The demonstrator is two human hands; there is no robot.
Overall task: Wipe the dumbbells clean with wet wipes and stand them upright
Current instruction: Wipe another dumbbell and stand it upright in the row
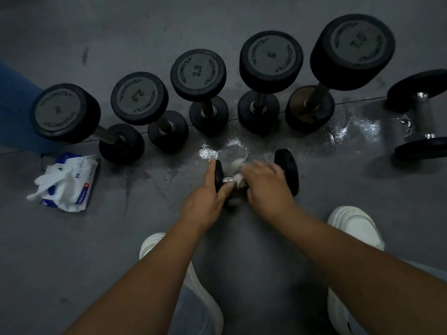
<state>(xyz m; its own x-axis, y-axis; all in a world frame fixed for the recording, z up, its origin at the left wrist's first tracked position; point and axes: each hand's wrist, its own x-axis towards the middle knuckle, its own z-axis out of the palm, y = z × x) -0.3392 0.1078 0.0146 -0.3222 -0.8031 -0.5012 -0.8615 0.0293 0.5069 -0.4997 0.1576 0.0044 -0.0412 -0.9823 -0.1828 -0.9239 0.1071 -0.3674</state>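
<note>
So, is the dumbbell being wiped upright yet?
Lying down: dumbbell bar level along the floor; left hand grips it, right hand holds wipe.

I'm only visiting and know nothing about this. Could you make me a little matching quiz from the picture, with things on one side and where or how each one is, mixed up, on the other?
Things:
1. small dumbbell
2. dumbbell marked 7.5
3. pack of wet wipes
4. dumbbell at the far right edge

States:
A. lies at the left, wipes pulled out of it
B. lies on its side, no hand on it
C. stands upright on one head
D. held by the left hand while the right hand presses a wipe on its handle

Pairs: 1-D, 2-C, 3-A, 4-B.
</note>
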